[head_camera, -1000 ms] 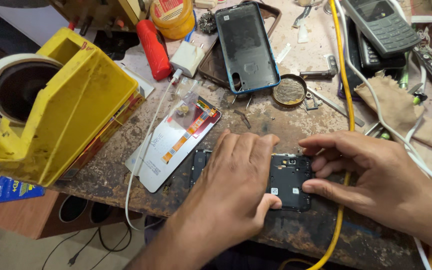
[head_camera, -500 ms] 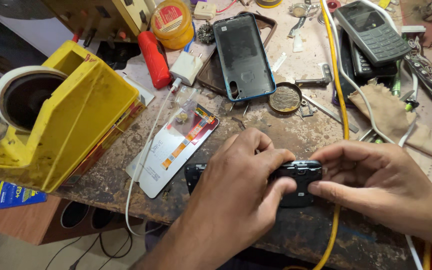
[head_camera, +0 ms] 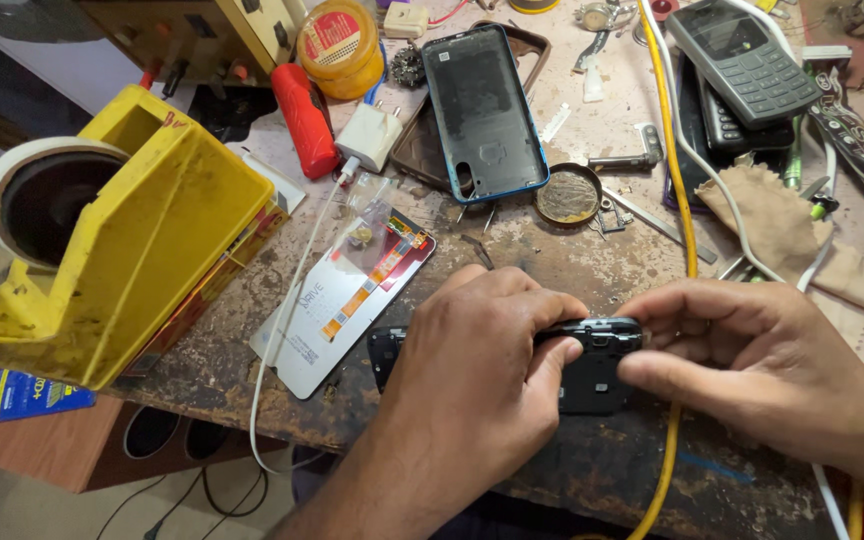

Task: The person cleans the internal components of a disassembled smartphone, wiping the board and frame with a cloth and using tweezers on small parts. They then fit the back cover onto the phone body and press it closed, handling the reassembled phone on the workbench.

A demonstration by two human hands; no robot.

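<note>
Two bare hands grip a black phone frame [head_camera: 592, 365] on a scarred workbench [head_camera: 552, 255]

Left of the left hand [head_camera: 472, 350] sits a yellow tape dispenser [head_camera: 142, 230]; beyond its knuckles, a blue-rimmed phone back cover [head_camera: 477, 110]. The left hand and the right hand [head_camera: 752, 355] both pinch the frame, held on edge between them

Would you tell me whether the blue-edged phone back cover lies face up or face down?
Inside up: the blue-edged back cover lies flat on the bench, showing its dark inner side and raised blue rim.

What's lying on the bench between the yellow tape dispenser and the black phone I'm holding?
In the head view, a white flat packet and a white cable lie between the yellow tape dispenser and the black phone.
</note>
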